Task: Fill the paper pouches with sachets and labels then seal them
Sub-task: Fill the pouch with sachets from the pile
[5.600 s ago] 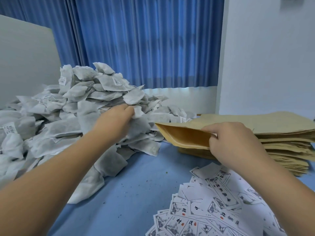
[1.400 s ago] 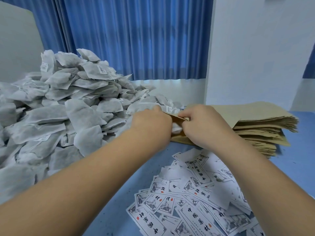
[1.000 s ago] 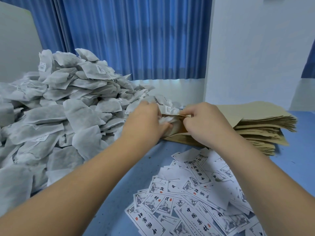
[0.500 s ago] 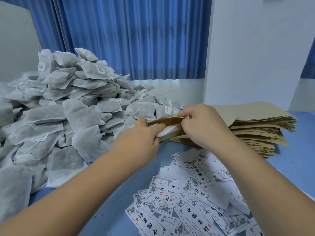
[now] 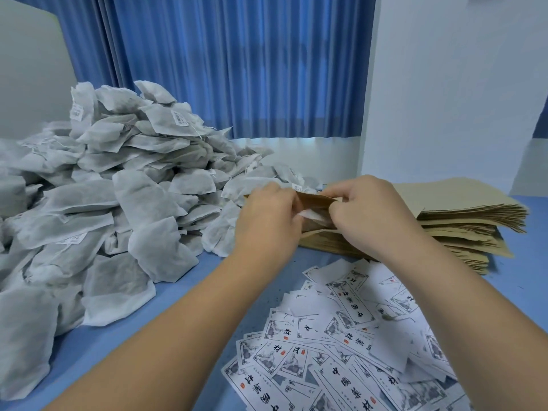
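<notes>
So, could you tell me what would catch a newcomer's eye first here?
A big heap of grey sachets fills the left. At centre the left hand and right hand pinch a brown pouch at the left end of the stack of pouches. Printed labels lie scattered in front.

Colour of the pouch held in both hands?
The pouch is kraft brown, best seen in the head view.
</notes>
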Available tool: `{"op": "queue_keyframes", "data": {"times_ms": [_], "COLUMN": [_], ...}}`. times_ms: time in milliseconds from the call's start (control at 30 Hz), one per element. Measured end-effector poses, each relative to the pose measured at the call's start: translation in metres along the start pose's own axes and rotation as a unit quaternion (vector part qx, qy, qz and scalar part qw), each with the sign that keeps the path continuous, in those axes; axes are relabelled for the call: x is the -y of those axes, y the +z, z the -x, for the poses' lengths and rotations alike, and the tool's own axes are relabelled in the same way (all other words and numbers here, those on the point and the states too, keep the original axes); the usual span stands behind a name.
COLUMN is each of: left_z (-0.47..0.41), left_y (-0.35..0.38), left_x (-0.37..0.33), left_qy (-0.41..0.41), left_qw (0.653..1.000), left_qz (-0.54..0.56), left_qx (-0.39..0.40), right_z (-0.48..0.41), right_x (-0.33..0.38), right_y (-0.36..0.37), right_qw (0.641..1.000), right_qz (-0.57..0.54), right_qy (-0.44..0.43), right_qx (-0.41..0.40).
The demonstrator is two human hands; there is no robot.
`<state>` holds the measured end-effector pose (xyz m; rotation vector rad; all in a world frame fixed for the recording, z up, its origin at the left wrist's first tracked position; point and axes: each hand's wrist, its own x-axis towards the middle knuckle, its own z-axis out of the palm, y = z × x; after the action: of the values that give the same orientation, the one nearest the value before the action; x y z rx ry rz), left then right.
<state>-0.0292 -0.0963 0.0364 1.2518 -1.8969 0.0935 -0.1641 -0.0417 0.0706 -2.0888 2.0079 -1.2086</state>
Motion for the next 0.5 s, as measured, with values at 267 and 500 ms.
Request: {"op": "queue_keyframes", "data": {"times_ms": [267,500], "left_z": [0.017,0.000], "left_y": [0.014,0.006], "left_x": [0.007,0.096], "left_qy": [0.064,-0.090], "left_qw": [0.990,0.978], "left_qz": [0.113,-0.163], "left_qx": [0.051,0.097], "right_z": [-0.006,-0.008], "right_x": [-0.016,-0.021], "right_y": [-0.003,0.000], "right_qw": [0.999,0.997], "right_qz": [0.036,0.052], "right_qy": [0.037,0.062], "right_qx": [-0.002,-0.003]}}
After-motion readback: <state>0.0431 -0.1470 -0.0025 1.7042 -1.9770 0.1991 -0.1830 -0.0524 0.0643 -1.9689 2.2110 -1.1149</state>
